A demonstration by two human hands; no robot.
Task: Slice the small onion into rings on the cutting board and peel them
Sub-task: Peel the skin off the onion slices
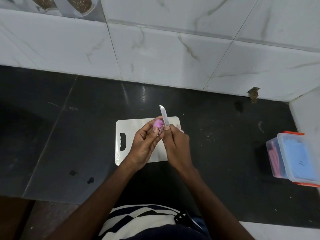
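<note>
Purple onion [158, 126] pinched in left hand [144, 146]; right hand [175, 147] gripping knife [164, 116]. Better: lower onto cutting board [131, 127], keep blade off thumb.

The small purple onion [158, 126] is lifted above the white cutting board [133, 134], part of its skin loose at the side. The knife [164, 118] blade stands upright just beside it, tip pointing away. The board lies flat on the dark counter [69, 135], handle slot at its left.
</note>
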